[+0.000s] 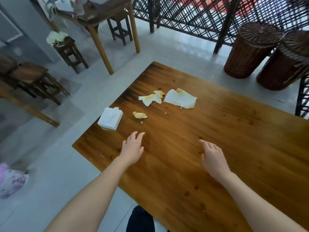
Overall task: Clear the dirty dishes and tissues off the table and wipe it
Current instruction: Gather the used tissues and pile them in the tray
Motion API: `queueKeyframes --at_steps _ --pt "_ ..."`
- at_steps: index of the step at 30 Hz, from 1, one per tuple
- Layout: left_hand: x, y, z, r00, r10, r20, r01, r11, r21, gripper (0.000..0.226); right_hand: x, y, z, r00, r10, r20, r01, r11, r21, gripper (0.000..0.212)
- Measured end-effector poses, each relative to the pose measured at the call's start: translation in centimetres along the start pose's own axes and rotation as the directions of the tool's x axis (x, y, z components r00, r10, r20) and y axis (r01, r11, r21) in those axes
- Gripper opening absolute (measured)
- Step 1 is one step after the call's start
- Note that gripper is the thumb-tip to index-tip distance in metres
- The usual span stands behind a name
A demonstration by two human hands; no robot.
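Right now my left hand (133, 147) and right hand (213, 156) reach out over the wooden table (225, 131), fingers straight, loosely spread, holding nothing. Beyond my left hand lies a small crumpled tissue (140, 115). Farther on, a twisted stained tissue (152, 97) and a flatter tissue (181, 98) lie side by side. A white tissue pack (110, 118) sits at the table's left edge.

Two wicker baskets (254, 49) stand by a lattice screen (184, 14); wooden stools (71, 54) flank a second table (102, 47).
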State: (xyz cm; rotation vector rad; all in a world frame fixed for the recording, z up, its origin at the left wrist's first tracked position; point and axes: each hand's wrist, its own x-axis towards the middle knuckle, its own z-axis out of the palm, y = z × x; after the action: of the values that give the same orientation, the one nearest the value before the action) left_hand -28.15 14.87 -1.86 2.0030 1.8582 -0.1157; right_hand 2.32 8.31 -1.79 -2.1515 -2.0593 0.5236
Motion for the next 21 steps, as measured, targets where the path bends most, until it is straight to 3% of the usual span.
queueKeyframes --at_steps 9,13,17,21 --pt "11.5 -3.2 -2.3 0.980 0.194 0.052 -0.199 0.968 0.154 0.063 3.5 -3.0 0.6 0.961 0.269 -0.065 -0.270 0.963 -0.020 0.056" --pt "14.7 -3.9 -2.6 0.949 0.290 0.126 -0.306 0.943 0.135 0.058 5.4 -6.0 1.7 0.929 0.361 -0.074 -0.362 0.932 0.009 0.055" --pt "16.0 -4.0 -2.2 0.892 0.426 0.149 -0.441 0.894 0.081 0.034 6.8 -8.1 2.4 0.911 0.399 -0.101 -0.396 0.917 0.048 0.052" --pt "17.0 -4.3 -2.2 0.862 0.467 0.200 -0.471 0.882 -0.027 0.031 7.6 -9.0 2.5 0.902 0.414 -0.119 -0.408 0.910 0.070 0.049"
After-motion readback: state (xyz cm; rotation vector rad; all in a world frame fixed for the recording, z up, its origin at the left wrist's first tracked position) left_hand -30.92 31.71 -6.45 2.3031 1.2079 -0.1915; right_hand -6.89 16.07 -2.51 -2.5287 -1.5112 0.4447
